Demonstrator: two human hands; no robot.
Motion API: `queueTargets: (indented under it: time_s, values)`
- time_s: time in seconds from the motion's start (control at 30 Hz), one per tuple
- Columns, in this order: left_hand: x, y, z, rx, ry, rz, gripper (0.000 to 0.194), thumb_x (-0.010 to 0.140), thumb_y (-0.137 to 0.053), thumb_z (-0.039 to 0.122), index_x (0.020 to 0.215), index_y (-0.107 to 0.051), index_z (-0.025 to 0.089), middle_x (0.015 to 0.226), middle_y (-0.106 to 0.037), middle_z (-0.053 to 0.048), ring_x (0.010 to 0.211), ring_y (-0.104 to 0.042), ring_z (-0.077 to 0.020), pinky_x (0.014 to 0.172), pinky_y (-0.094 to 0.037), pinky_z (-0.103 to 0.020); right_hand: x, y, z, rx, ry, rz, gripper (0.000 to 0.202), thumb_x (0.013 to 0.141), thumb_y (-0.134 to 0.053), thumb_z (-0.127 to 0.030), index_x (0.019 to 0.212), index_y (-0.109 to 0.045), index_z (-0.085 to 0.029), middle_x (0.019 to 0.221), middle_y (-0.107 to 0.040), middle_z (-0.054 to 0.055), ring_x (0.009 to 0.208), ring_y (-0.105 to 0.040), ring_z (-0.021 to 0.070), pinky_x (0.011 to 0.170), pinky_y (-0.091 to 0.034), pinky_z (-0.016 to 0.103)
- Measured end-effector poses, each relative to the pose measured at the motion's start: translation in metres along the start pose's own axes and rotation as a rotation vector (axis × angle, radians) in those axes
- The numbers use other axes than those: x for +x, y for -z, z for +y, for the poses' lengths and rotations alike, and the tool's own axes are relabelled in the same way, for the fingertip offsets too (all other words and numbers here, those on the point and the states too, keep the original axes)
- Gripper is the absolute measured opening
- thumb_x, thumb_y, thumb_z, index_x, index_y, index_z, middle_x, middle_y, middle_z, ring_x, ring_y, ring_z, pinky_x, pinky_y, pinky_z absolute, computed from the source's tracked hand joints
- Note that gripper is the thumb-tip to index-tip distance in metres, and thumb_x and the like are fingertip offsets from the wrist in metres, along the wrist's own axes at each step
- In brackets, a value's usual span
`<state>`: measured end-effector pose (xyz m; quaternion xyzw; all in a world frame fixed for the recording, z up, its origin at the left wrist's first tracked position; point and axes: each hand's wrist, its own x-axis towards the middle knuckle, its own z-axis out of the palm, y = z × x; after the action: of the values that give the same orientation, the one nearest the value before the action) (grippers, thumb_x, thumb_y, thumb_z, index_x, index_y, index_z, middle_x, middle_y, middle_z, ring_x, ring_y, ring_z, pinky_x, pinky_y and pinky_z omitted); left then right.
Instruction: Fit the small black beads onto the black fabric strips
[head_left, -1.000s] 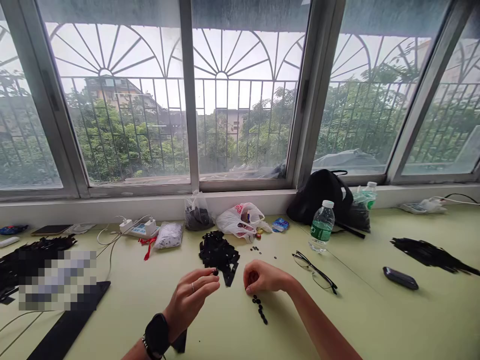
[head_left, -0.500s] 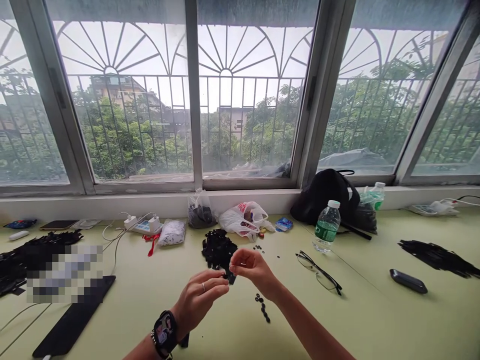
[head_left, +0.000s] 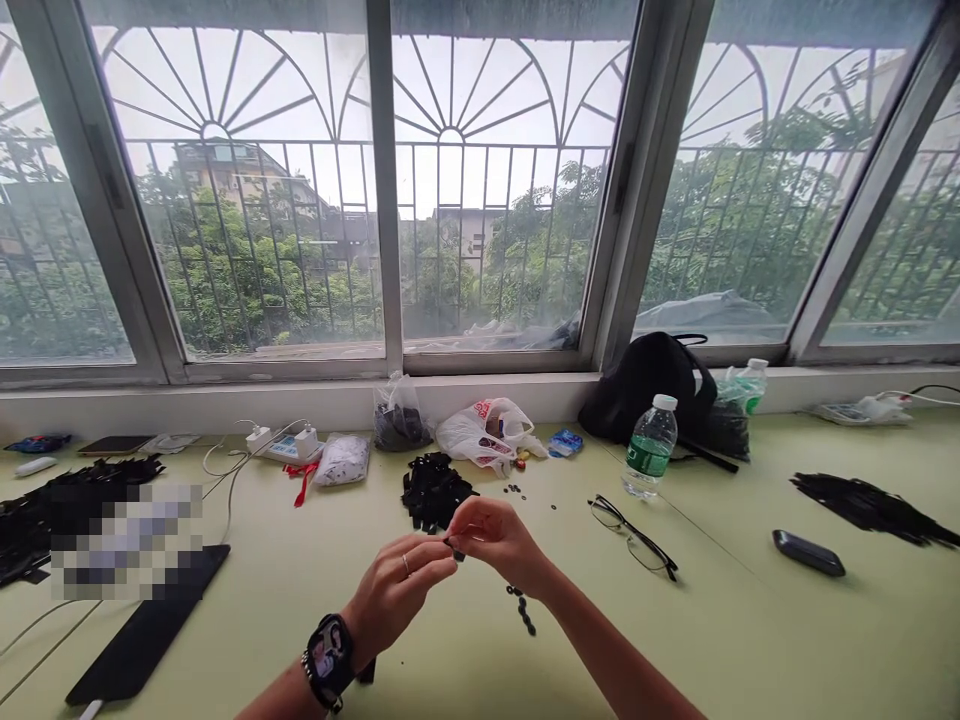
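While the two hands meet over the pale green table (head_left: 720, 630), a tiny dark black piece (head_left: 448, 543) sits right at their fingertips. Call that spot the middle of the clock. The left hand (head_left: 394, 590), with a ring and a black watch (head_left: 328, 655), has its fingers almost straight and the tips nearly closed on the tiny piece. The right hand (head_left: 496, 545) is curled, its thumb and pointing finger pinched close at the same piece. I cannot tell if it grips that piece too, because the fingers hide it.

A messy pile of flat black strips (head_left: 431, 488) lies near, at 12 o'clock, just behind the fingertips. A short row of small round black bits (head_left: 526, 615) is at 4 o'clock, beside the right wrist. A few tiny black rings (head_left: 514, 489) lie at 2 o'clock. Black-framed glasses (head_left: 634, 538) are at 3 o'clock, and a clear plastic bottle with a green label (head_left: 650, 450) stands upright farther off at 2 o'clock.
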<state>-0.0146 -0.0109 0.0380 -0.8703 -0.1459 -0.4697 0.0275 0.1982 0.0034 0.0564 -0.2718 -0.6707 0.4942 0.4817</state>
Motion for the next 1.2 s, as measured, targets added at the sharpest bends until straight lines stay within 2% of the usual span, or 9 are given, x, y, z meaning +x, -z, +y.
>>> queueTargets:
  time_s: [0.1,0.23,0.47,0.73,0.97,1.2]
  values:
    - [-0.005,-0.006,-0.002,-0.003,0.076,0.061,0.026,0.097,-0.051,0.006,0.11,-0.067,0.021,0.108,-0.074,-0.009,0.095,-0.073,-0.0169,0.085,-0.059,-0.027,0.0,0.001,0.0,-0.001,0.005,-0.015,0.025,0.08,-0.082,-0.039,0.087,-0.07,-0.018,0.083,-0.068,0.004,0.08,-0.065,0.018,0.075,-0.054,0.032]
    - [-0.008,-0.011,-0.006,-0.053,0.138,0.081,0.032,0.096,-0.054,0.004,0.121,-0.064,0.021,0.118,-0.071,-0.01,0.103,-0.071,-0.0176,0.09,-0.059,-0.027,0.001,0.001,0.0,-0.031,0.024,-0.026,0.023,0.082,-0.079,-0.038,0.089,-0.07,-0.018,0.084,-0.068,0.004,0.082,-0.065,0.0186,0.078,-0.054,0.033]
    - [-0.006,-0.007,-0.009,0.005,0.193,0.06,0.039,0.096,-0.055,0.005,0.129,-0.061,0.025,0.115,-0.075,-0.006,0.103,-0.072,-0.0182,0.092,-0.058,-0.03,0.0,0.001,0.003,-0.062,0.024,-0.03,0.023,0.084,-0.077,-0.038,0.092,-0.069,-0.018,0.086,-0.067,0.004,0.08,-0.063,0.0171,0.075,-0.053,0.032]
    - [-0.01,-0.008,-0.016,0.087,0.213,0.106,0.028,0.094,-0.06,0.007,0.116,-0.065,0.024,0.104,-0.078,-0.003,0.093,-0.074,-0.0171,0.086,-0.058,-0.028,0.001,-0.005,0.006,0.031,-0.034,-0.001,0.029,0.081,-0.081,-0.041,0.094,-0.068,-0.018,0.092,-0.069,0.006,0.084,-0.062,0.0173,0.073,-0.052,0.029]
    - [-0.009,-0.01,-0.014,0.075,0.246,0.092,0.021,0.097,-0.055,0.008,0.11,-0.063,0.023,0.104,-0.075,-0.003,0.094,-0.072,-0.0167,0.084,-0.058,-0.028,0.0,-0.009,0.008,0.094,-0.065,0.026,0.03,0.079,-0.083,-0.038,0.094,-0.066,-0.018,0.091,-0.069,0.004,0.08,-0.06,0.0156,0.07,-0.048,0.027]
    - [-0.013,-0.02,-0.018,0.041,0.404,0.137,0.014,0.096,-0.057,0.014,0.101,-0.065,0.024,0.091,-0.076,0.0,0.081,-0.073,-0.0156,0.077,-0.057,-0.027,0.003,-0.011,0.027,0.099,-0.06,0.006,0.033,0.079,-0.083,-0.038,0.101,-0.067,-0.019,0.091,-0.068,0.003,0.083,-0.062,0.0157,0.073,-0.049,0.027]
